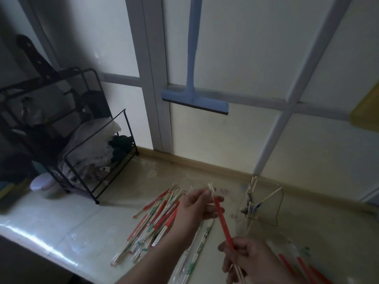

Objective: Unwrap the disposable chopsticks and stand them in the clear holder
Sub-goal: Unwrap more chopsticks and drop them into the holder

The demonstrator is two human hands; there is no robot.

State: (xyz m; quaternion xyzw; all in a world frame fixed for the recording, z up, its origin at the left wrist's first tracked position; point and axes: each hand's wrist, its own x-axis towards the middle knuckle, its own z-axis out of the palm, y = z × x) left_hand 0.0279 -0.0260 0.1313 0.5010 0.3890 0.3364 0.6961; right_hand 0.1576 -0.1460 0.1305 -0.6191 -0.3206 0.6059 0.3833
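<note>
Left hand [196,206], right hand [249,261]: both grasping one red-wrapped chopstick pair [222,219], left of the holder [264,203].
Risk: wrapper tears short, or sticks slip onto the pile [158,218] left of the holder.

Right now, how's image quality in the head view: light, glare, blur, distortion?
Head view: dim, backlit by the frosted window; rack side in deep shadow; glare streak on the counter edge; wide-angle bends the window frames; hands and corners soft; clear holder hard to make out.
</note>
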